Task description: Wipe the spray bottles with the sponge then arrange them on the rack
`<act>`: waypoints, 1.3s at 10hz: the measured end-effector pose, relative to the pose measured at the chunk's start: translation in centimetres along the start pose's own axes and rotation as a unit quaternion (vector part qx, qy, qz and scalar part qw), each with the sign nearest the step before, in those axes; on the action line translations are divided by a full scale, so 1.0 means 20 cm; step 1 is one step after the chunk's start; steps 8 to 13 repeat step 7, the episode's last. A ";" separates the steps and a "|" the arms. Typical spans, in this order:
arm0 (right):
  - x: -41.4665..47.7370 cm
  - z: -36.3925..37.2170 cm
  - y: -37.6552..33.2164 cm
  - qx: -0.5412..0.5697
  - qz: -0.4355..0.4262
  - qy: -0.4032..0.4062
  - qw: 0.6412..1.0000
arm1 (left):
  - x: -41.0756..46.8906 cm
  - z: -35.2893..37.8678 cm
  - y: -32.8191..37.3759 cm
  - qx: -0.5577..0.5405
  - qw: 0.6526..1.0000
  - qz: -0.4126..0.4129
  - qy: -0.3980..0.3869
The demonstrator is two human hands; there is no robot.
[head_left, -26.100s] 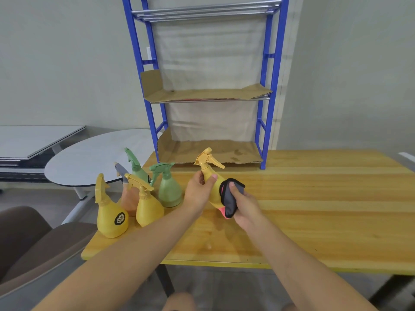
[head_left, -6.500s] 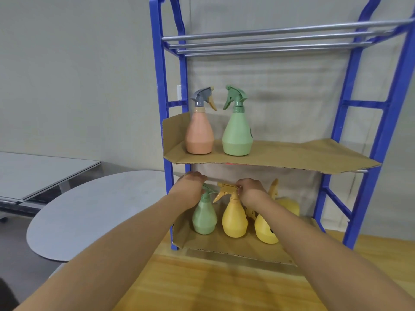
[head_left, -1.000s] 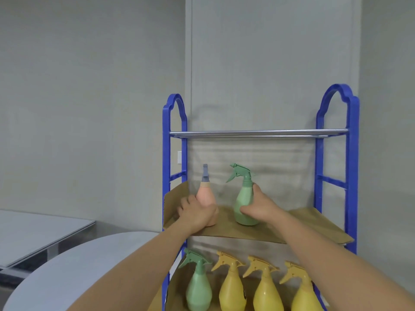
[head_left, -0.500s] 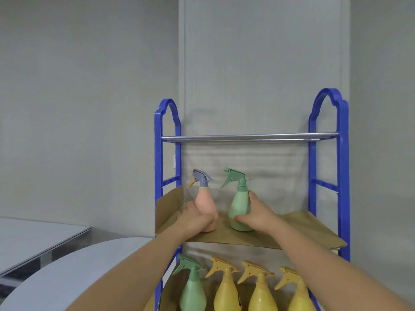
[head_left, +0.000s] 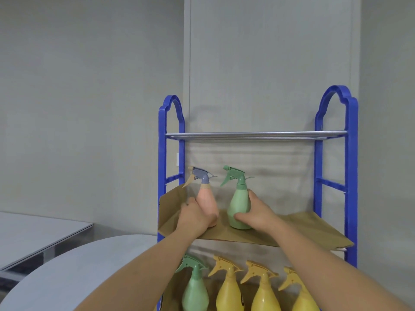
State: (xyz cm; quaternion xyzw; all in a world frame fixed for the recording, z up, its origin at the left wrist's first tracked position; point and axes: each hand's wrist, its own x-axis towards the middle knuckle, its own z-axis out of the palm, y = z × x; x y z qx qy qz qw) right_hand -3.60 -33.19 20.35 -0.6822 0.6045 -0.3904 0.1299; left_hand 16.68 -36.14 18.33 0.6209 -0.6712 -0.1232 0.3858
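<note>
A peach plastic spray bottle with a grey-blue trigger head (head_left: 208,202) and a pale green plastic spray bottle with a darker green trigger head (head_left: 238,204) stand side by side on the middle shelf of a blue-framed rack (head_left: 351,176), toward its left end. Both nozzles point left. The peach bottle's neck leans slightly left, while the green one stands upright.

The left hand (head_left: 194,217) wraps its fingers around the lower body of the peach bottle from the front left. The right hand (head_left: 256,213) grips the green bottle from the right, thumb across the base and fingers curled behind the body. The two bottles are close together but do not touch.

A sheet of brown cardboard (head_left: 292,227) lines this shelf, and its left end is folded up against the rack's left upright. The right part of the sheet is bare. Above it, the rack's top shelf is a set of silver metal rods (head_left: 256,134).

On the rack's lower shelf there is a row of four bottles, nozzles pointing left: a second green spray bottle (head_left: 195,292) at the left, then three yellow spray bottles (head_left: 229,292) to its right.

Left of the rack lies a rounded grey counter (head_left: 67,277).
</note>
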 end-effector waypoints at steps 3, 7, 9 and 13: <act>0.02 0.04 -0.01 -0.018 0.009 0.009 1.000 | 0.05 -0.02 -0.05 0.000 0.999 0.037 -0.028; -0.06 0.02 -0.02 -0.010 0.021 0.017 1.000 | 0.03 -0.04 -0.06 0.013 0.999 0.042 -0.031; -0.06 0.02 -0.02 -0.010 0.021 0.017 1.000 | 0.03 -0.04 -0.06 0.013 0.999 0.042 -0.031; -0.06 0.02 -0.02 -0.010 0.021 0.017 1.000 | 0.03 -0.04 -0.06 0.013 0.999 0.042 -0.031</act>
